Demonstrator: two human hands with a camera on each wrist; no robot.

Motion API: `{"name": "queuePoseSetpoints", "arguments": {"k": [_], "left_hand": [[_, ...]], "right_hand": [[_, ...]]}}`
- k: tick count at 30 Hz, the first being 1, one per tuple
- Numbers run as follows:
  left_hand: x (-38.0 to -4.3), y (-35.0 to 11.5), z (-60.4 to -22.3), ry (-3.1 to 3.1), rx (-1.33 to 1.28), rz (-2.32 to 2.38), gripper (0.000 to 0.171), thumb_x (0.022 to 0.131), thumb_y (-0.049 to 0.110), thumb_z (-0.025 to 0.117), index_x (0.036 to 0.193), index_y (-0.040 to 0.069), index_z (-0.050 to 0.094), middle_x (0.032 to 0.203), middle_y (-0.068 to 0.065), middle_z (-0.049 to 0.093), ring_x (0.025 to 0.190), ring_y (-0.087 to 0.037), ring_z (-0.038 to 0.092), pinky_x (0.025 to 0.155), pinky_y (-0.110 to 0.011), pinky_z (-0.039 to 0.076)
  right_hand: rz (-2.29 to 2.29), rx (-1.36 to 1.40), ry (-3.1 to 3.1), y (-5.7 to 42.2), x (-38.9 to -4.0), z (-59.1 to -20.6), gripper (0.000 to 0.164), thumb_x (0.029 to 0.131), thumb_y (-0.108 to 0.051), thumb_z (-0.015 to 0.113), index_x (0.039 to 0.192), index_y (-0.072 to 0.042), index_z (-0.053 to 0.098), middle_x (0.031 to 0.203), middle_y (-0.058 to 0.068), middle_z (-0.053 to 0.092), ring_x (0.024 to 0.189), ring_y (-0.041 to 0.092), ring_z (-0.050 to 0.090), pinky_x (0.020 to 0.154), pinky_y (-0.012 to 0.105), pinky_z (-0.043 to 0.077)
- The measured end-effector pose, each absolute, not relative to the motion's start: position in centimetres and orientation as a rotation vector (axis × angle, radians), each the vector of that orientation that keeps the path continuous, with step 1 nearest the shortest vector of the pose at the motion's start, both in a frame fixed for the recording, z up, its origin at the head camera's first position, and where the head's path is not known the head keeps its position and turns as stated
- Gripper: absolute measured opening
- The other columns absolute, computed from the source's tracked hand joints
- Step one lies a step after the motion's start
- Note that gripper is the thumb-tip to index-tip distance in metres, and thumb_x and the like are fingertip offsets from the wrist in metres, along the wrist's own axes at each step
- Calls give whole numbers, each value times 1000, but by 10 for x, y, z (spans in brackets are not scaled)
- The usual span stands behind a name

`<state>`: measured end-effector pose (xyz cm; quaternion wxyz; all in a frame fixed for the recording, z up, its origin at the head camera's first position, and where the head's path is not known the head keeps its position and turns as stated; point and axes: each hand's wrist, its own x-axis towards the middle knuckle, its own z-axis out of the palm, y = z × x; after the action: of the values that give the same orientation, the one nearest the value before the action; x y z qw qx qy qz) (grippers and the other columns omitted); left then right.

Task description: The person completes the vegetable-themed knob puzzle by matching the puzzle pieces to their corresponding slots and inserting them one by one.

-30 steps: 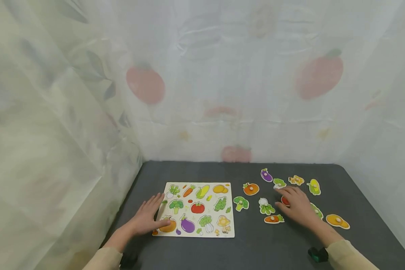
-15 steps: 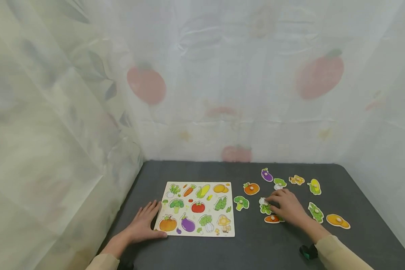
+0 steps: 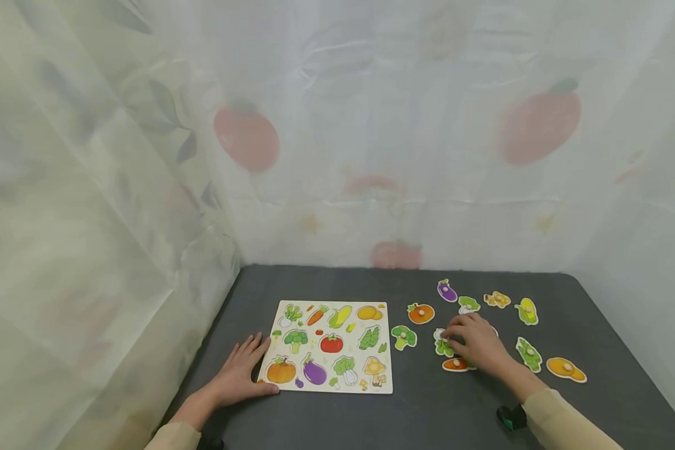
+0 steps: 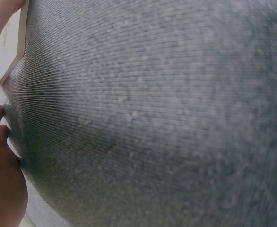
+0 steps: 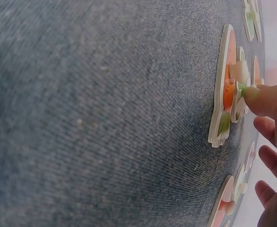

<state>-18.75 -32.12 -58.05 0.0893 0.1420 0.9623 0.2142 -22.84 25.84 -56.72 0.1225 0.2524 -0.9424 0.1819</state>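
Note:
My right hand (image 3: 478,342) is over the loose wooden vegetable pieces, thumb and fingertips on a radish puzzle piece (image 3: 442,345). In the right wrist view the thumb meets the radish piece (image 5: 239,101) just behind a carrot piece (image 5: 227,80) with a knob; the index fingertip is mostly hidden. The carrot piece (image 3: 454,364) lies below the radish, partly covered by the hand. My left hand (image 3: 237,374) lies spread at the lower left corner of the puzzle board (image 3: 351,359), thumb along the bottom edge. A corner of the board (image 4: 16,42) shows in the left wrist view.
Around the right hand lie a broccoli piece (image 3: 404,337), pumpkin (image 3: 420,314), eggplant (image 3: 447,291), bok choy (image 3: 469,304), mushroom (image 3: 497,300), corn (image 3: 527,311), green pea-pod-like piece (image 3: 529,355) and potato-like piece (image 3: 565,369). A printed curtain (image 3: 337,156) surrounds the dark table (image 3: 416,419).
My right hand has moved left from over the tomato piece to the radish piece, then stayed there. The left hand has slid off the board's pumpkin picture to its lower left corner.

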Motion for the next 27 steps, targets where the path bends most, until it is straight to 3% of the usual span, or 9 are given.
{"name": "queuePoseSetpoints", "arguments": {"k": [18, 27], "left_hand": [[-187, -322, -581, 2865, 431, 635, 117, 76, 74, 74, 163, 10, 29, 167, -21, 20, 153, -44, 13, 119, -66, 5], [-187, -321, -581, 2861, 425, 625, 118, 76, 75, 74, 163, 10, 28, 168, -20, 20, 154, -44, 13, 119, -66, 5]], "right_hand": [[504, 793, -2743, 263, -236, -566, 14, 87, -15, 83, 97, -24, 80, 105, -1, 66, 107, 28, 59, 93, 58, 48], [539, 634, -2704, 261, -236, -567, 12, 84, -25, 87, 83, -27, 75, 101, 2, 65, 103, 33, 55, 85, 58, 47]]}}
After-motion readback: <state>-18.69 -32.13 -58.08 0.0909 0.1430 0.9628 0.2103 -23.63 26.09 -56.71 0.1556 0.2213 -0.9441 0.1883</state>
